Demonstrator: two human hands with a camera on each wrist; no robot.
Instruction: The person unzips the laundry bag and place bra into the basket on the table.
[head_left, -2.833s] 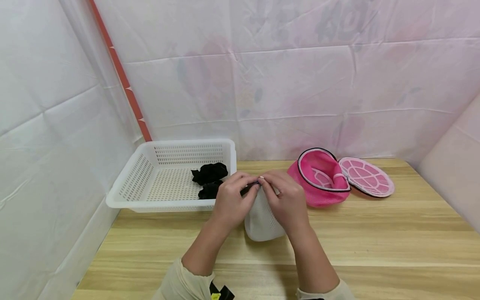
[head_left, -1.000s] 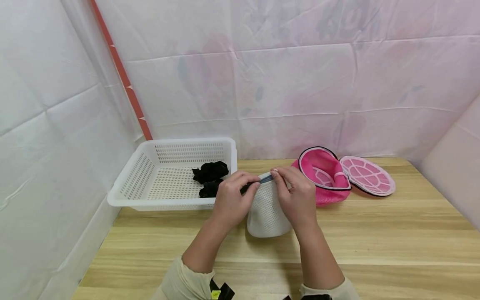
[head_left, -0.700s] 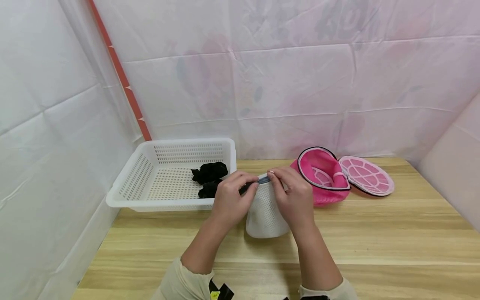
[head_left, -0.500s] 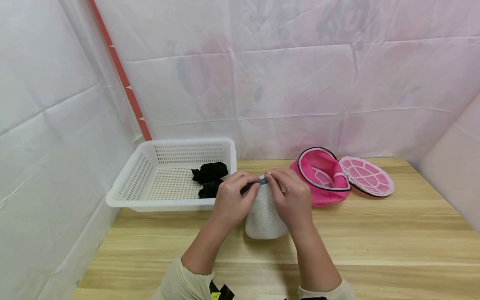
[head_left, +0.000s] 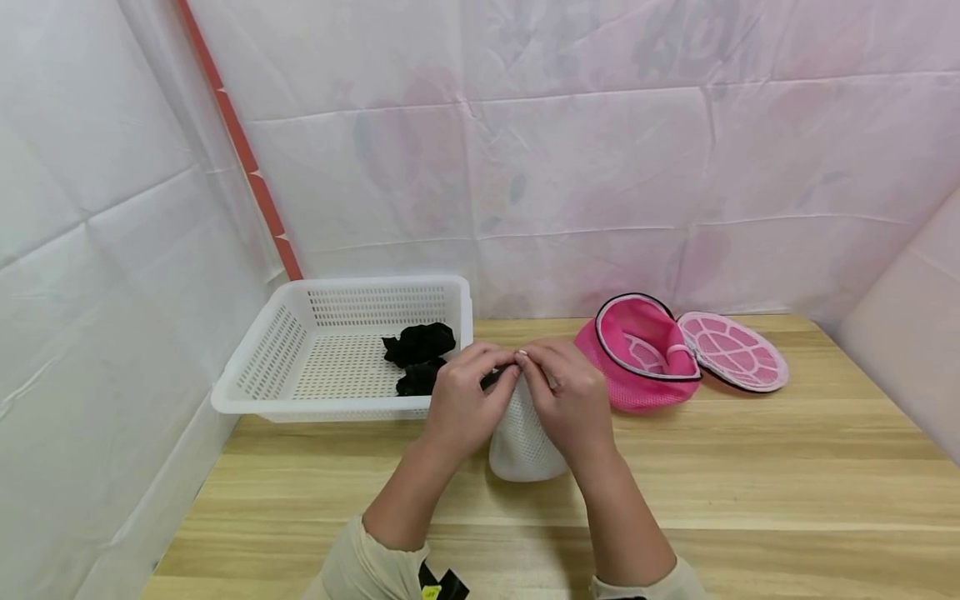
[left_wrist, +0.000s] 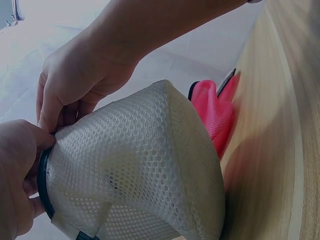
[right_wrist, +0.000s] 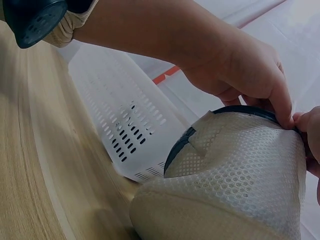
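Note:
A white mesh laundry bag (head_left: 527,446) stands upright at the table's middle, its rim edged with a dark zipper (left_wrist: 44,185). My left hand (head_left: 463,400) pinches this zippered edge between thumb and fingers. Close against it, my right hand (head_left: 573,398) pinches the same edge, and the fingertips of both hands meet. In the right wrist view the dark zipper band (right_wrist: 245,109) curves around the rim to the left hand (right_wrist: 245,67). Fingers cover the zipper pull, if it is there. The bag's inside is mostly hidden.
Behind on the left is a white perforated basket (head_left: 322,408) holding crumpled black cloths (head_left: 420,346). To the right a pink mesh bag (head_left: 648,396) lies with its mouth unzipped, its round patterned lid (head_left: 735,352) folded out. Fabric walls border the wooden table (head_left: 750,492).
A second ago the right hand was apart from the left, with zipper showing between them. It has moved left along the edge and now meets the left hand, which stays in place.

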